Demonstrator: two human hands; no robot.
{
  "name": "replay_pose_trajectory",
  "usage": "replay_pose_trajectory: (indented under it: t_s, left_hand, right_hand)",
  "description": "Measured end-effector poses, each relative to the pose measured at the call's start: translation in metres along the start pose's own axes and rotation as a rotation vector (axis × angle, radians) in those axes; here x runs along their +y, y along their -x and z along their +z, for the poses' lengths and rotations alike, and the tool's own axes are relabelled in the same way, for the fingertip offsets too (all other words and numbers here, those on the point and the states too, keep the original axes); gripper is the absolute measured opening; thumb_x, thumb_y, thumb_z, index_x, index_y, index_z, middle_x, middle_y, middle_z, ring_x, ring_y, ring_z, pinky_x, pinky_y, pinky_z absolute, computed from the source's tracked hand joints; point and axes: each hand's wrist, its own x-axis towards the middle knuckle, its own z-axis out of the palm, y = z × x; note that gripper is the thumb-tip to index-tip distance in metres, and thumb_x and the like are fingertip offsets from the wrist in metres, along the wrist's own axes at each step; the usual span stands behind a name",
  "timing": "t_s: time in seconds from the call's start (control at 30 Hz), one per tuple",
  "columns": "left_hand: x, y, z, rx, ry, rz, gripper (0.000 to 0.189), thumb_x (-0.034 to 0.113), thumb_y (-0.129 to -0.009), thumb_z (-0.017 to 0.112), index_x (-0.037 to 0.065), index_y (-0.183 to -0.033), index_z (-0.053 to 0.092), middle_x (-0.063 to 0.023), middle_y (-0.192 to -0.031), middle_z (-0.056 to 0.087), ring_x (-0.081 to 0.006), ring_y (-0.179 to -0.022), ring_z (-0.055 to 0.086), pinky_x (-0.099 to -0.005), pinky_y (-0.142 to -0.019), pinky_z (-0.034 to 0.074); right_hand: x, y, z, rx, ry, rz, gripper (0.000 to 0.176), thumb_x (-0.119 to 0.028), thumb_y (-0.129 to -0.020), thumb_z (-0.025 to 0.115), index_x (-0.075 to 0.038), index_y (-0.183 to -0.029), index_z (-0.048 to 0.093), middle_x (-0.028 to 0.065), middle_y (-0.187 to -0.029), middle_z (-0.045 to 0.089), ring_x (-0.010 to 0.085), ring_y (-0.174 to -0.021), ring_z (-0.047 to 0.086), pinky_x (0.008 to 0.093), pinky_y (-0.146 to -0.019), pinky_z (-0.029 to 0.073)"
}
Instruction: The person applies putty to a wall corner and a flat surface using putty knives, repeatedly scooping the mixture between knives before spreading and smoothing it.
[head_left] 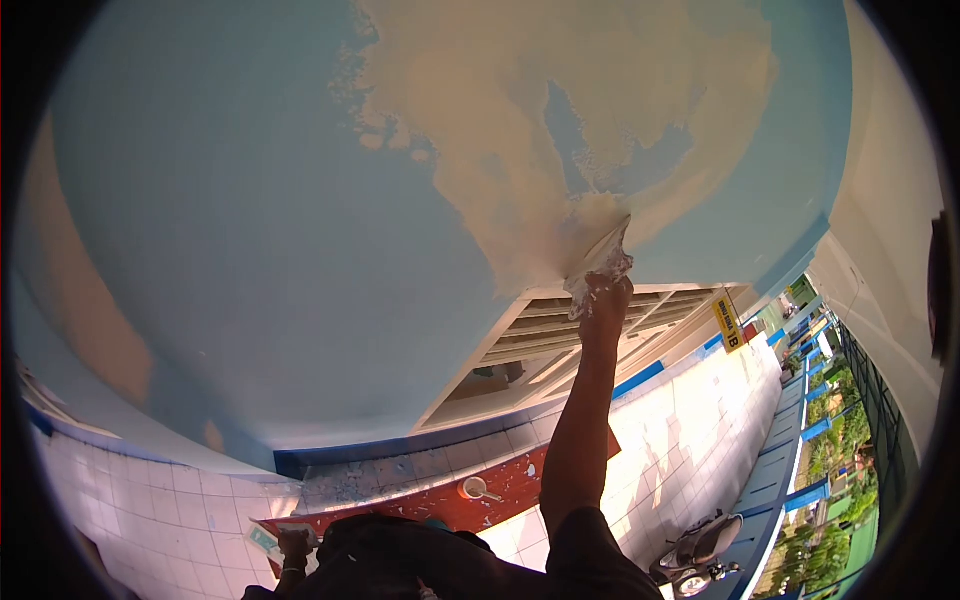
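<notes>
**Caked scraper pressed flat to the ceiling**

Far down and to the left of the raised hand: the left hand (294, 547), low beside dark clothing, at a small pale flat thing (263, 540). Too small to tell whether closed on it or only resting there.

Above and left of the raised hand: smooth blue painted ceiling (250, 200), then a broad cream patch of filler (530, 130) with ragged edges.

Well below, between the two hands: a small round bowl (476, 488) on a red strip of floor.

At the end of a straight arm: the right hand (604, 296), fingers wrapped tight round the handle of a wide flat scraper blade smeared with cream filler (603, 260). Blade edge touching the lower rim of the cream patch, angled up and to the right.

Probably light, thin and springy in the blade, so likely to flex under pressure. Filler on it looks soft and wet, likely slick and prone to drop. Best held by the handle, close behind the blade, clear of the smeared face.

Just under the right hand: a white louvred vent (545, 350). Further right: a yellow sign (728, 322). Far below right: a parked scooter (700, 565).
</notes>
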Motion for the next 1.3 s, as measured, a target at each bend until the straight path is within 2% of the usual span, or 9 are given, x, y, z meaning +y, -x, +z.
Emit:
replay_pose_trajectory:
  t_s: [0.13, 0.27, 0.63, 0.77, 0.9, 1.03, 1.13, 1.27, 1.3]
  left_hand:
    - [-0.003, 0.011, 0.012, 0.079, 0.059, -0.087, 0.038, 0.045, -0.087, 0.064, 0.013, -0.066, 0.071, -0.0067, -0.059, 0.065, -0.0260, -0.054, 0.065, -0.0445, -0.055, 0.049]
    - [0.000, 0.010, 0.013, 0.121, 0.049, -0.107, 0.046, 0.047, -0.088, 0.062, 0.013, -0.059, 0.069, -0.0066, -0.055, 0.064, -0.0234, -0.050, 0.063, -0.0450, -0.054, 0.046]
    - [-0.003, -0.014, 0.005, 0.105, -0.034, -0.037, 0.030, 0.039, -0.087, 0.064, 0.016, -0.069, 0.069, -0.0073, -0.070, 0.069, -0.0254, -0.065, 0.067, -0.0424, -0.062, 0.050]
    - [-0.010, -0.008, 0.004, 0.145, -0.023, -0.023, 0.032, 0.039, -0.088, 0.063, 0.015, -0.067, 0.068, -0.0056, -0.066, 0.067, -0.0245, -0.060, 0.066, -0.0418, -0.060, 0.050]
    - [-0.017, 0.004, 0.014, 0.134, -0.042, 0.010, 0.032, 0.043, -0.083, 0.067, 0.016, -0.066, 0.070, -0.0029, -0.061, 0.066, -0.0221, -0.055, 0.064, -0.0415, -0.056, 0.049]
    - [-0.013, 0.015, 0.013, 0.021, -0.022, -0.097, 0.034, 0.046, -0.081, 0.068, 0.016, -0.064, 0.071, -0.0022, -0.059, 0.065, -0.0213, -0.054, 0.064, -0.0417, -0.051, 0.047]
    - [-0.005, 0.019, 0.013, 0.032, -0.052, -0.154, 0.035, 0.046, -0.082, 0.068, 0.016, -0.063, 0.071, -0.0025, -0.059, 0.065, -0.0222, -0.054, 0.064, -0.0417, -0.050, 0.048]
    - [-0.013, 0.016, 0.013, 0.042, -0.045, 0.045, 0.035, 0.042, -0.084, 0.066, 0.014, -0.064, 0.072, -0.0045, -0.061, 0.067, -0.0247, -0.056, 0.066, -0.0425, -0.054, 0.051]
    - [-0.007, 0.011, 0.015, 0.069, 0.128, -0.179, 0.033, 0.040, -0.084, 0.066, 0.015, -0.064, 0.071, -0.0057, -0.064, 0.068, -0.0248, -0.060, 0.067, -0.0424, -0.056, 0.050]
  right_hand:
    - [-0.035, 0.037, 0.043, -0.070, 0.388, -0.051, 0.056, -0.001, -0.081, 0.052, 0.003, -0.136, 0.051, 0.0115, -0.089, 0.064, 0.0141, -0.064, 0.051, 0.0329, -0.057, 0.047]
    - [-0.032, 0.068, 0.069, -0.181, 0.657, -0.082, 0.060, 0.004, -0.084, 0.047, 0.011, -0.143, 0.038, 0.0277, -0.105, 0.067, 0.0343, -0.074, 0.068, 0.0411, -0.069, 0.053]
    - [-0.013, 0.147, 0.088, -0.409, 0.619, -0.408, 0.057, 0.011, -0.088, 0.047, 0.008, -0.145, 0.038, 0.0293, -0.097, 0.067, 0.0328, -0.069, 0.067, 0.0378, -0.066, 0.050]
    - [-0.011, 0.136, 0.077, -0.234, 0.648, -0.475, 0.057, 0.010, -0.091, 0.045, 0.008, -0.146, 0.035, 0.0350, -0.128, 0.057, 0.0427, -0.107, 0.065, 0.0430, -0.087, 0.053]
    - [0.005, 0.101, 0.099, -0.124, 0.754, -0.567, 0.068, 0.015, -0.085, 0.046, 0.009, -0.149, 0.023, 0.0361, -0.149, 0.032, 0.0533, -0.138, 0.033, 0.0537, -0.113, 0.034]
    - [0.038, 0.131, 0.130, -0.184, 0.779, -0.581, 0.074, 0.017, -0.081, 0.046, 0.013, -0.149, 0.017, 0.0363, -0.152, 0.027, 0.0533, -0.142, 0.024, 0.0545, -0.116, 0.028]
    - [0.036, 0.168, 0.120, -0.296, 0.661, -0.624, 0.068, 0.014, -0.083, 0.046, 0.011, -0.147, 0.027, 0.0370, -0.142, 0.042, 0.0496, -0.130, 0.047, 0.0509, -0.105, 0.043]
    - [0.029, 0.175, 0.074, -0.133, 0.313, 0.063, 0.050, 0.006, -0.085, 0.051, 0.005, -0.135, 0.048, 0.0181, -0.111, 0.062, 0.0276, -0.090, 0.064, 0.0372, -0.079, 0.053]
    - [0.021, 0.161, 0.069, 0.030, 0.047, 0.305, 0.042, 0.002, -0.084, 0.055, 0.003, -0.126, 0.056, 0.0075, -0.100, 0.063, 0.0197, -0.083, 0.061, 0.0335, -0.073, 0.052]
